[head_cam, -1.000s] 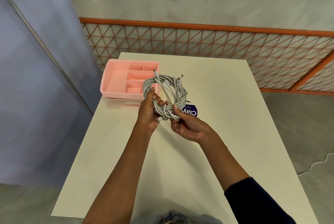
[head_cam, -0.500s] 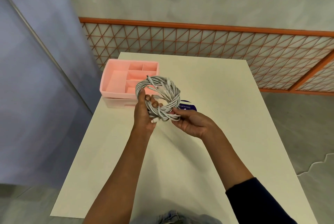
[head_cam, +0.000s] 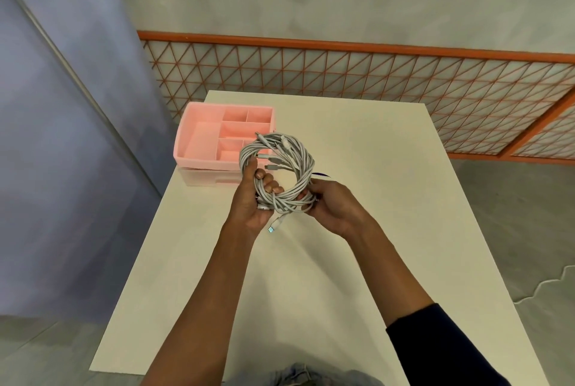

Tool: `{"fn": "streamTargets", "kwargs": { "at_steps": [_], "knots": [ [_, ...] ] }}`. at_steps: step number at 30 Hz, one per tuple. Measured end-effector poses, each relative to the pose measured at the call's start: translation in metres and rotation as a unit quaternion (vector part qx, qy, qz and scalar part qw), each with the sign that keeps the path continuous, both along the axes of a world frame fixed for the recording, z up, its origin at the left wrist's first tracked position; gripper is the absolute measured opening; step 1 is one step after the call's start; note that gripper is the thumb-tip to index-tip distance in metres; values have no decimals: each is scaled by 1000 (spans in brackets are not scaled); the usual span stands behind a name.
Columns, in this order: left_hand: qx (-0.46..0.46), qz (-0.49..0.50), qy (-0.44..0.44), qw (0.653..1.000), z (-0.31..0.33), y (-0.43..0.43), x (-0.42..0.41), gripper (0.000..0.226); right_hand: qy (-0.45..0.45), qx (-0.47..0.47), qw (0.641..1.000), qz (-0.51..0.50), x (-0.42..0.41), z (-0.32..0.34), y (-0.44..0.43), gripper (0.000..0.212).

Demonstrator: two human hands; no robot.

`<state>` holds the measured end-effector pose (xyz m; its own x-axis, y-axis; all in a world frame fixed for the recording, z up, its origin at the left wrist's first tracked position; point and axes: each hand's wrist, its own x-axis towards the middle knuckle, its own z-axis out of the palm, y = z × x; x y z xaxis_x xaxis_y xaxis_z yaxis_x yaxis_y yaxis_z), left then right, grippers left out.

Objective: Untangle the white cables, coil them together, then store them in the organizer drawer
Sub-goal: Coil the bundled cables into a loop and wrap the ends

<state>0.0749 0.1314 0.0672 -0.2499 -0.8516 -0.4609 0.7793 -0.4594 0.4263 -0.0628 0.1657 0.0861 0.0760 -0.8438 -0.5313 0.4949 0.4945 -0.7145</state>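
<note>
A coil of white cables (head_cam: 298,155) hangs in the air above the cream table (head_cam: 357,245), several plugs poking from its top and one plug dangling below. My left hand (head_cam: 252,202) grips the coil's lower left, fingers curled through the ring. My right hand (head_cam: 334,206) holds the lower right part of the coil. The pink organizer drawer (head_cam: 202,139), open-topped with several compartments, sits on the table's far left, just behind and left of the coil.
A small dark blue object (head_cam: 320,174) lies on the table, mostly hidden behind the coil. An orange lattice fence (head_cam: 373,74) runs behind the table. A blue-grey wall (head_cam: 62,105) stands to the left.
The coil and both hands have shifted left toward the pink drawer. The coil has tilted flatter, and a plug now dangles beneath it.
</note>
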Motion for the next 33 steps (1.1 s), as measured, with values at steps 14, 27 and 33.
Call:
{"fn": "streamTargets", "kwargs": {
  "at_steps": [14, 27, 33],
  "knots": [
    [-109, -214, -84, 967, 14, 18, 10, 43, 191, -21, 979, 73, -15, 0, -6, 12],
    [-83, -211, -78, 971, 2, 11, 13, 31, 193, -15, 968, 160, -21, -8, -6, 38],
    [-55, -295, -132, 945, 7, 6, 16, 29, 53, -6, 998, 40, -19, -8, -9, 11]
  ]
}}
